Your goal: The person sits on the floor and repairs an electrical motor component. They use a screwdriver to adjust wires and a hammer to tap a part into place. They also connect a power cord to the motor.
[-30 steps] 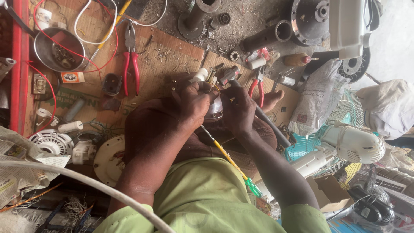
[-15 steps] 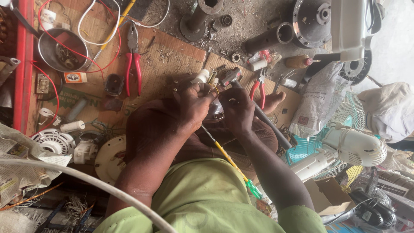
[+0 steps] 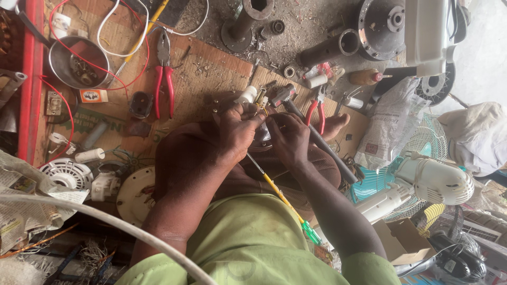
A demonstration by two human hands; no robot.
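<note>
Fingers (image 3: 252,117) on small motor part (image 3: 262,138)

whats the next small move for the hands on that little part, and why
Probably keep the left hand pinching the small metal part steady while the right hand works on it: both hands meet around it, and the screwdriver lies unused across the lap.

A gritty concrete floor (image 3: 306,26) strewn with dust and metal shavings lies under a flattened sheet of brown cardboard (image 3: 211,68) that serves as the work surface. A red metal frame (image 3: 33,79) runs along one edge, with crumpled newspaper (image 3: 26,206) beside it. Pale daylight washes the far corner of the floor (image 3: 483,58), near a heap of white cloth (image 3: 478,137).
</note>
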